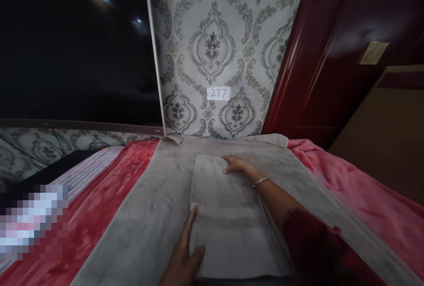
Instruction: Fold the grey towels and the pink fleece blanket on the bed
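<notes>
A folded grey towel (228,215) lies on a larger grey cloth (159,202) spread over a bed. My left hand (183,257) rests at the folded towel's near left edge, fingers flat along the side and thumb on top of it. My right hand (236,164) lies palm down on the towel's far right corner, fingers spread, with a metal bangle on the wrist. Neither hand grips the fabric; both press flat on it.
A red-pink blanket (357,188) covers the bed on both sides of the grey cloth. Striped fabric (89,166) lies at the left. Patterned wallpaper with a paper label reading 277 (218,93) stands behind. A dark red door (331,56) is at the right.
</notes>
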### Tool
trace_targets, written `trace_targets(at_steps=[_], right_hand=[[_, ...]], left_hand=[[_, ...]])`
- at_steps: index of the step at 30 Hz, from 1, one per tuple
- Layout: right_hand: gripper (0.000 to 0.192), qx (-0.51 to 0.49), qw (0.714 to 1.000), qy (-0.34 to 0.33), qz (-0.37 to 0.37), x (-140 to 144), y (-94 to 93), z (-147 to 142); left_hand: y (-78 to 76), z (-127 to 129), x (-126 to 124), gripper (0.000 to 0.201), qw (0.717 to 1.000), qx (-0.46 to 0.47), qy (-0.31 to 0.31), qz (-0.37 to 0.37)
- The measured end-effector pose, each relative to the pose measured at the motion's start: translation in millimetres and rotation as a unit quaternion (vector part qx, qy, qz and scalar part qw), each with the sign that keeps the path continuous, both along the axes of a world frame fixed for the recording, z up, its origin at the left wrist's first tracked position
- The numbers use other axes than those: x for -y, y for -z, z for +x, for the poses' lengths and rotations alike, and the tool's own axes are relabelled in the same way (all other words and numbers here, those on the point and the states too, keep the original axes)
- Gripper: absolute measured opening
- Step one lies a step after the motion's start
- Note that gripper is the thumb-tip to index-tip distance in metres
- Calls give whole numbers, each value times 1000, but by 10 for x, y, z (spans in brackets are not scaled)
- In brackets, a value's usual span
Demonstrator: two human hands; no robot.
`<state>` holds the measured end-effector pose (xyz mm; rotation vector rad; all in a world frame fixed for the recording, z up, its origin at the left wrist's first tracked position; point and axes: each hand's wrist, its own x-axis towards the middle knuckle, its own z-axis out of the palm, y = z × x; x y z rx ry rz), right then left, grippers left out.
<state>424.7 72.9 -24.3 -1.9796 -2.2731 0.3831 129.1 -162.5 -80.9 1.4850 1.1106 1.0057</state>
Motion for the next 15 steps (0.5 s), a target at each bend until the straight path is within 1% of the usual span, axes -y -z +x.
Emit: trace_targets(at_steps=[3,5,7,9,12,15], right_hand=[[60,-3,1000,4,-9,-68,5,41],[48,-10,1000,10,-6,-64,23,45],[42,-21,1000,16,8,-25,38,36],[39,-32,999,20,29,36,26,27],[35,-44,997,21,64,134,-100,29],[33,-57,994,9,94,191,-384,11]], left_hand=[[50,28,0,67,1000,-9,3,13],[84,37,-5,63,1000,-11,1,14],[98,44,-4,61,1000,-9,-7,12],[73,60,9,59,1000,3,-16,7],[-57,95,42,55,999,30,-20,6],[-289,62,80,53,999,41,-20,6]])
